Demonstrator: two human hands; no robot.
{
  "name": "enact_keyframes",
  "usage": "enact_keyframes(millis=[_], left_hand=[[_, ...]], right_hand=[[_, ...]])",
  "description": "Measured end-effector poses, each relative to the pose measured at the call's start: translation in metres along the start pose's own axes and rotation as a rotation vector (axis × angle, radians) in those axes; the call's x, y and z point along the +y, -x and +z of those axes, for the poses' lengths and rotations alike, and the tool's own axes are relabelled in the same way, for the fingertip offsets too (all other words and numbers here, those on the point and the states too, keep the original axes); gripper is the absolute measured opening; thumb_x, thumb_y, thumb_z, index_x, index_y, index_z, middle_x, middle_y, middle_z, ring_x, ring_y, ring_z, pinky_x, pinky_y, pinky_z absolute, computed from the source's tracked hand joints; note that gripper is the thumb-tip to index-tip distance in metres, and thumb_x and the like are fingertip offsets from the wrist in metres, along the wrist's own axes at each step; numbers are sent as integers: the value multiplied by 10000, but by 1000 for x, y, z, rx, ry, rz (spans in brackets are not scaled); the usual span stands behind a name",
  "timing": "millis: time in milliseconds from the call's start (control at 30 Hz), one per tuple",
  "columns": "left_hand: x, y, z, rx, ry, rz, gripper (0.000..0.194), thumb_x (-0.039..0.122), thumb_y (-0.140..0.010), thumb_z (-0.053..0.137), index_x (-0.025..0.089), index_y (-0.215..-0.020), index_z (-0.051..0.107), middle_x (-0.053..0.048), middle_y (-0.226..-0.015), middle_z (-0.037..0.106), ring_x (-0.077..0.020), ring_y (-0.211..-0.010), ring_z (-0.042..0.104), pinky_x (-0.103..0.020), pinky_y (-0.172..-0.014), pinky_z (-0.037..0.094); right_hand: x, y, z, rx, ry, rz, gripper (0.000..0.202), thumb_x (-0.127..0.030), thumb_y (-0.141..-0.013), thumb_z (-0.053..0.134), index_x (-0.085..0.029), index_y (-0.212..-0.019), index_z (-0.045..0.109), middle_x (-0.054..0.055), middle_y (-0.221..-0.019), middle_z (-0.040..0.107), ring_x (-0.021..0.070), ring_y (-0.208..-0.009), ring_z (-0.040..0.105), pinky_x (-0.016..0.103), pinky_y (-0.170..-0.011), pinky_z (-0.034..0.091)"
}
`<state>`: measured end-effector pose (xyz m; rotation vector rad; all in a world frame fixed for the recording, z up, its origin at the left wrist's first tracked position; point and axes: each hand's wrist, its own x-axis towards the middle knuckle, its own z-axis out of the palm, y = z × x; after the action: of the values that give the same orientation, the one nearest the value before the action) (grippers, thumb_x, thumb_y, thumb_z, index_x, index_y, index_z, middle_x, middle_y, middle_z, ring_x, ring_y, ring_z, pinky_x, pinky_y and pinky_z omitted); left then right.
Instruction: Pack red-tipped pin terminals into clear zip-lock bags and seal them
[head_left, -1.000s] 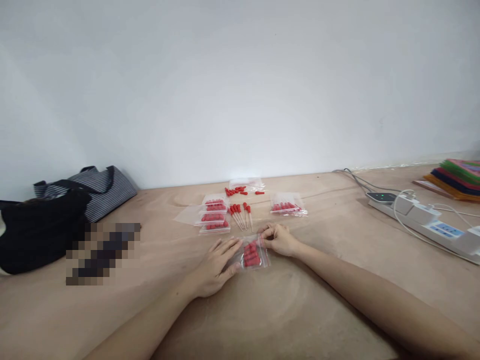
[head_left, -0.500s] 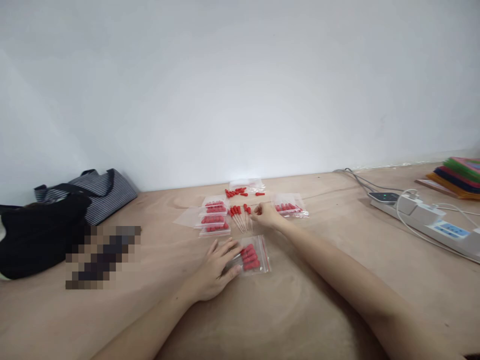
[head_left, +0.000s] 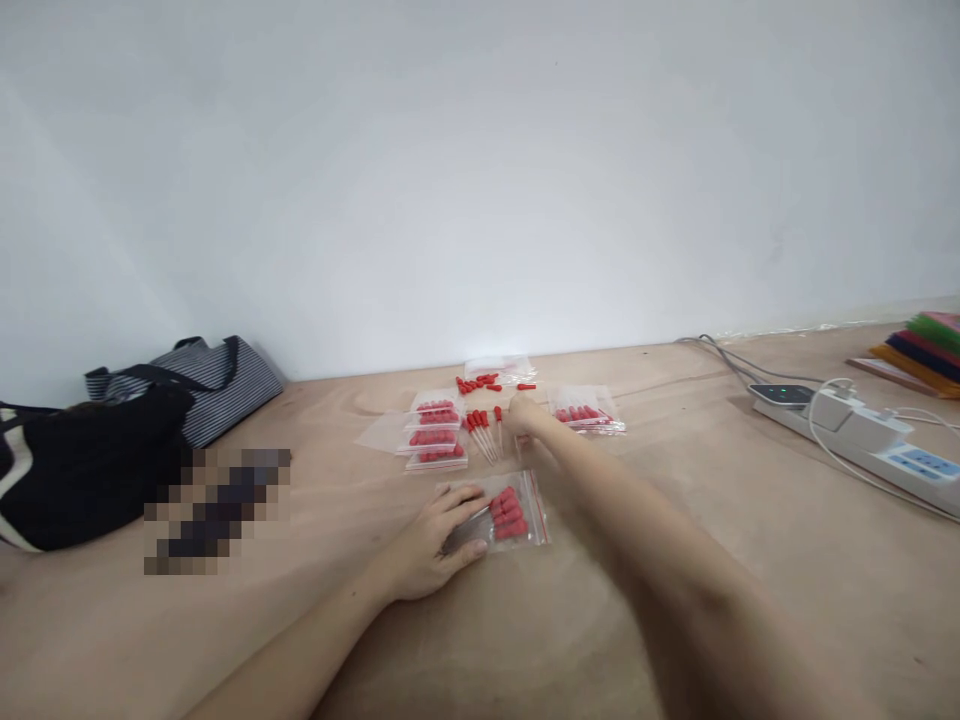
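My left hand (head_left: 431, 540) lies with fingers spread on a clear zip bag (head_left: 480, 535) that has several red rubber bulbs (head_left: 510, 515) inside. Farther out, my right hand (head_left: 525, 415) is closed and blurred by motion. Its fingers seem to pinch a dropper, mostly hidden, with a faint streak below them. Just left of that hand, several droppers (head_left: 480, 437) with red bulbs and pale thin tubes lie on the table. Filled zip bags (head_left: 437, 438) overlap in a stack beyond my left hand.
More filled bags (head_left: 585, 410) lie right of my right hand. Loose red bulbs (head_left: 478, 383) and a clear bag (head_left: 499, 367) are near the wall. A power strip (head_left: 862, 440) with cables and coloured sheets (head_left: 919, 355) sit right; a black bag (head_left: 97, 470) and striped bag (head_left: 232, 390) left.
One dropper at the right end of the row has gone from its place, apparently into my right hand. My right forearm has swung inward. My left hand stays on the bag; the view has shifted slightly.
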<state>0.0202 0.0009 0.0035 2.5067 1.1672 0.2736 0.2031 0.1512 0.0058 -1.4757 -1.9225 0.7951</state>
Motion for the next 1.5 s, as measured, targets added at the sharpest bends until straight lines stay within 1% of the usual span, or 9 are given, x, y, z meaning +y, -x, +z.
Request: enact_keyframes(millis=[167, 300, 400, 533, 633, 800, 1100, 1333, 1500], left_hand=[[2, -1, 0, 7, -9, -15, 459, 358, -834, 450, 194, -1258, 386, -80, -1322, 385, -237, -1225, 312, -456, -1026, 210], [2, -3, 1, -4, -26, -32, 467, 365, -842, 431, 178, -1265, 373, -89, -1336, 364, -235, -1236, 290, -459, -1024, 210], [1, -3, 2, -12, -40, -34, 465, 360, -847, 424, 186, -1274, 361, -87, -1345, 349, -229, -1241, 279, -458, -1026, 201], [1, -4, 3, -4, -38, -24, 461, 363, -851, 418, 200, -1277, 353, -78, -1347, 346, -225, -1246, 269, -449, -1028, 203], [1, -4, 2, 1, -31, -20, 458, 355, -848, 423, 190, -1269, 356, -81, -1336, 360, -221, -1238, 284, -441, -1031, 203], [1, -4, 2, 31, -12, 9, 423, 341, -842, 435, 220, -1244, 381, -63, -1317, 388, -218, -1221, 310, -439, -1028, 209], [1, -4, 0, -14, -20, 2, 433, 345, -852, 427, 259, -1272, 364, -44, -1352, 338, -224, -1239, 277, -451, -1021, 208], [-1, -4, 3, 11, 4, 32, 435, 324, -844, 446, 279, -1270, 369, -26, -1356, 332, -226, -1234, 286, -431, -1014, 234], [0, -4, 2, 5, -3, 12, 428, 335, -845, 444, 280, -1264, 383, -27, -1362, 323, -237, -1238, 279, -432, -1011, 242]], right_hand=[[14, 40, -35, -36, -182, 90, 519, -105, -665, 521, -175, -1169, 418, 74, -892, 579, 132, -540, 610, 285, -539, 512], [27, 84, -49, -81, -692, 63, 404, -109, -632, 550, -227, -1009, 465, -38, -746, 487, 120, -602, 621, 321, -649, 530], [34, 106, -42, 85, -886, 92, 330, -147, -625, 565, -223, -917, 432, -50, -737, 474, 126, -656, 624, 317, -680, 523], [42, 117, -25, 330, -935, 135, 321, -217, -604, 598, -228, -844, 386, -65, -662, 462, 126, -599, 594, 291, -573, 520], [45, 117, -17, 416, -964, 177, 332, -222, -592, 609, -230, -811, 361, -59, -650, 469, 121, -569, 571, 281, -533, 515], [45, 116, -10, 492, -1005, 143, 330, -237, -602, 618, -239, -780, 341, -55, -664, 460, 116, -580, 560, 309, -603, 536], [32, 121, 11, 437, -1072, 119, 410, -292, -575, 671, -238, -788, 326, -73, -641, 482, 111, -605, 581, 296, -645, 529], [29, 124, 12, 233, -931, 122, 359, -415, -605, 651, -184, -783, 441, -35, -644, 572, 90, -452, 559, 224, -425, 476], [32, 119, 8, 130, -843, 186, 251, -347, -624, 643, -162, -771, 558, -35, -560, 567, 73, -391, 517, 208, -375, 443]])
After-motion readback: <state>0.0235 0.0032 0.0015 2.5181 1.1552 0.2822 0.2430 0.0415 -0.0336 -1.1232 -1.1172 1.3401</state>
